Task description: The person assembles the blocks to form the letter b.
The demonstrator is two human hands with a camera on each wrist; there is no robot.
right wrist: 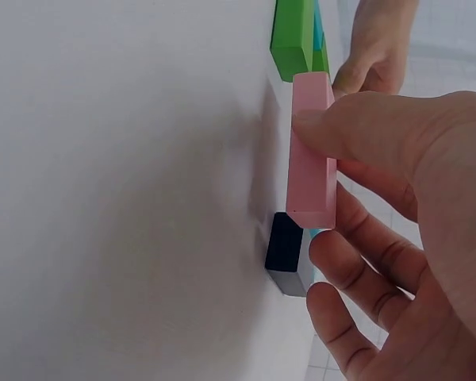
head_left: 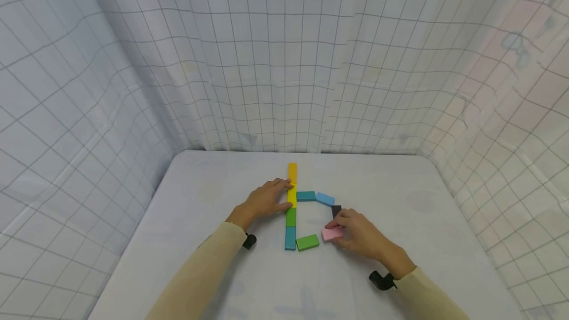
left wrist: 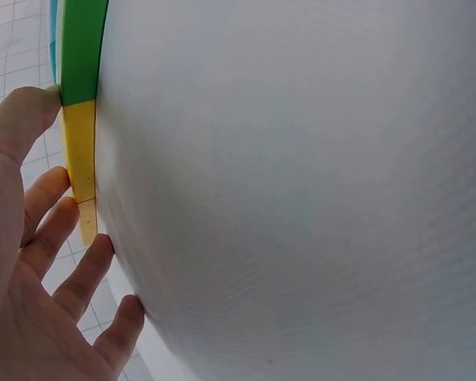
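Observation:
My right hand (head_left: 361, 235) pinches a pink block (right wrist: 311, 155) between thumb and fingers. A shadow beside it in the right wrist view shows it held slightly off the table, between a black block (head_left: 336, 210) and a tilted green block (head_left: 307, 242). My left hand (head_left: 263, 200) rests its thumb and fingertips along a straight column of blocks. From far to near, that column has an orange-yellow block (head_left: 292, 172), a yellow block (head_left: 292, 196), a green block (head_left: 291, 217) and a teal block (head_left: 290, 239). The left fingers are spread, not wrapped around anything.
Right of the column, another teal block (head_left: 305, 196) touches the yellow one, and a light blue block (head_left: 325, 198) slants from it toward the black block. All lie on a white table (head_left: 222, 280). Grid-patterned white curtains (head_left: 284, 63) enclose its back and sides.

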